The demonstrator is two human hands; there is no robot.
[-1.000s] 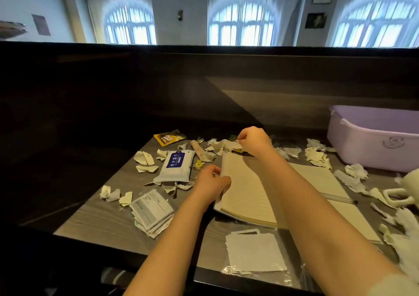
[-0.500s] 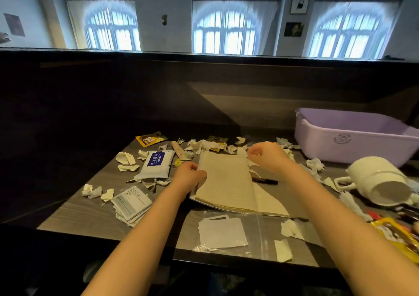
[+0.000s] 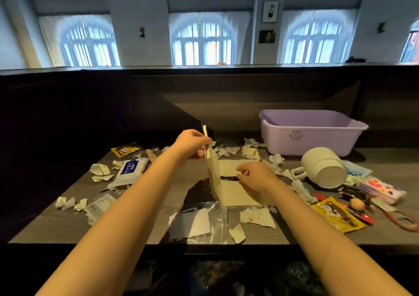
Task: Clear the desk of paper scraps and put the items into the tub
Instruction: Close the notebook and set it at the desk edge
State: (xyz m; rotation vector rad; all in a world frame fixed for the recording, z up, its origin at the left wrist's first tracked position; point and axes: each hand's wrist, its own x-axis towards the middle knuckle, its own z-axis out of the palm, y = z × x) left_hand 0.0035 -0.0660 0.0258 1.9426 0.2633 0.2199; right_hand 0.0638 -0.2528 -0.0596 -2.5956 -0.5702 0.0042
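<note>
Cream notebook [image 3: 234,191] half-open in left hand [image 3: 192,145], right hand [image 3: 256,176] pinching pen [image 3: 227,178]

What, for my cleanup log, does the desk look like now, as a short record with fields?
left hand: holds notebook pages raised upright
right hand: at black pen on open page; grip unclear
tub: far right; floor not visible
mug: on its side near tub
paper scraps: scattered across desk
</note>
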